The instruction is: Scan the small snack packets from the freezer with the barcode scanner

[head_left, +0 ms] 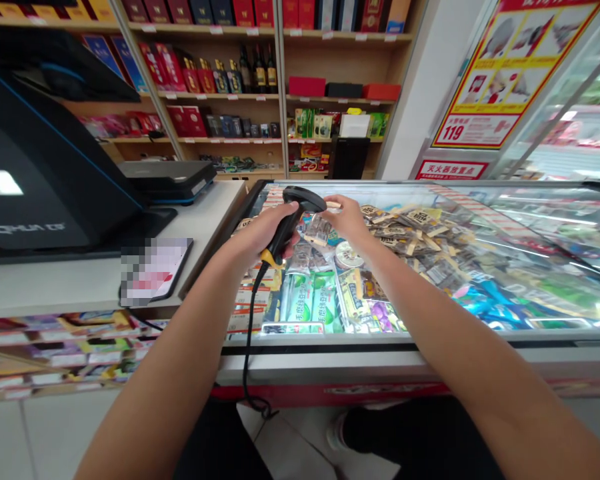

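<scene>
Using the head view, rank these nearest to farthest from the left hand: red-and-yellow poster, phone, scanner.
1. Scanner: held in the left hand.
2. Phone: on the counter, to the left.
3. Red-and-yellow poster: farther off, high at the right.

Flat black-edged phone, 9 o'clock: screen partly pixelated. Rectangular red-and-yellow printed poster, 2 o'clock: top cut off. Bare right hand, 2 o'clock near centre: fingertip contents unclear.

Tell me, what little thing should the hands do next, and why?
Maybe ease the right hand slightly away from the scanner: its fingers sit right by the scanner's head, where they might block it, while the left hand grips the handle.
</scene>
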A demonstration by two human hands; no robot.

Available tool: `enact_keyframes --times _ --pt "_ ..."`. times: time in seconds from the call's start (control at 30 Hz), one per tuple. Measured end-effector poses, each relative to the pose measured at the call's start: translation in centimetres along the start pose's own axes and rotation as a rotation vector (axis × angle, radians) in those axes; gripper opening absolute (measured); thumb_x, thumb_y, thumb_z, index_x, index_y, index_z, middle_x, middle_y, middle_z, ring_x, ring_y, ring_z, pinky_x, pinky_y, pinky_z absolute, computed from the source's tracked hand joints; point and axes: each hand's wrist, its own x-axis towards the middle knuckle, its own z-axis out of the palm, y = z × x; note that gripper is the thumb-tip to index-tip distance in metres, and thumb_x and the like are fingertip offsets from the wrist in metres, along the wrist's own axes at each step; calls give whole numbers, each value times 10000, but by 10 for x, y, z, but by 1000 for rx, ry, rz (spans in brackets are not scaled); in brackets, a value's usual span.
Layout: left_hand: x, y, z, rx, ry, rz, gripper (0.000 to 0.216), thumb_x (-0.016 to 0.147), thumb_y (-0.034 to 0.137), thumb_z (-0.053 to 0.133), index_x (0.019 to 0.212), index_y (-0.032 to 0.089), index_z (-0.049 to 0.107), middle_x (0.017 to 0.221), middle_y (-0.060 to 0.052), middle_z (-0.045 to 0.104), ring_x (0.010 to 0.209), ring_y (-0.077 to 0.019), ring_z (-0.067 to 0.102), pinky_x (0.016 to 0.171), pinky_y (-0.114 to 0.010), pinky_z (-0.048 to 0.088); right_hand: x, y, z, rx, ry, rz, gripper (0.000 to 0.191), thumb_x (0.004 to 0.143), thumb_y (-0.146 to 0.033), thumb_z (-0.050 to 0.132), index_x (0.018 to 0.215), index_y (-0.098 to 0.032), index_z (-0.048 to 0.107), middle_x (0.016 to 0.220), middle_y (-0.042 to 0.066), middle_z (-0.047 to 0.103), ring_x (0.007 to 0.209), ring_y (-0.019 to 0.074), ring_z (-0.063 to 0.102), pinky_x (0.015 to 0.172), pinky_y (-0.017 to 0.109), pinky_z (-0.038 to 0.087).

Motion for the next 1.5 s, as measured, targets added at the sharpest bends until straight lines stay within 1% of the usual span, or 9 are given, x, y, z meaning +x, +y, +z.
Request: enact_keyframes --times 0.2,0.57,0.77,0.87,0.97,1.07,1.17,1.37,1.5 --pt "-6 3 -8 24 -214 -58 415 857 556 630 880 142 618 568 -19 567 374 -129 507 336 -223 371 15 2 -24 239 83 168 384 753 -322 766 1102 -174 698 926 59 718 737 218 682 662 363 581" --pt "-1 2 -11 -6 -241 5 407 822 559 656 876 158 612 538 -8 550 356 -118 478 338 -219 350 26 11 -38 226 152 148 370 763 -296 755 1109 -184 690 969 62 712 798 216 694 676 359 601" --pt "1 4 -10 -108 -120 81 341 843 517 621 818 181 573 544 -5 544 342 -121 480 324 -218 326 42 22 -87 -180 301 8 332 803 -281 743 1099 -132 729 989 105 725 855 249 680 795 417 577" --pt "2 5 -9 -148 -91 105 314 863 492 590 854 178 590 531 7 527 330 -119 466 323 -218 328 39 26 -114 -515 190 82 241 789 -194 782 1012 -103 775 932 137 729 898 265 673 919 428 507" --pt "2 5 -7 -155 -77 100 311 874 486 570 871 176 596 529 7 528 328 -124 467 315 -218 316 31 24 -123 -763 106 161 257 830 -174 772 1070 -86 786 1099 223 715 1060 320 639 979 465 447" --pt "1 5 -5 -159 -57 84 303 896 472 543 863 174 589 527 4 528 331 -125 469 317 -220 315 22 15 -109 -908 146 106 300 871 -205 728 1162 -146 770 1280 227 648 1232 413 527 988 559 423" --pt "-1 9 -6 -170 -29 107 299 922 452 514 859 169 587 530 1 535 332 -116 463 329 -218 322 8 -3 -70 -862 108 -119 309 913 -212 644 1203 -166 742 1290 185 650 1253 416 509 997 577 444" --pt "-17 25 -21 -263 58 259 380 935 534 530 937 168 632 526 30 512 337 -93 440 368 -214 349 -52 -44 34 -522 -467 -591 361 1023 -360 568 1327 -192 664 1326 122 680 1265 303 585 1136 507 422" --pt "-25 33 -32 -358 124 304 390 968 529 451 917 186 629 523 46 481 345 -76 412 398 -211 369 -88 -54 76 -537 -680 -740 553 1026 -468 578 1501 -187 542 1612 177 451 1488 333 409 1225 528 306"
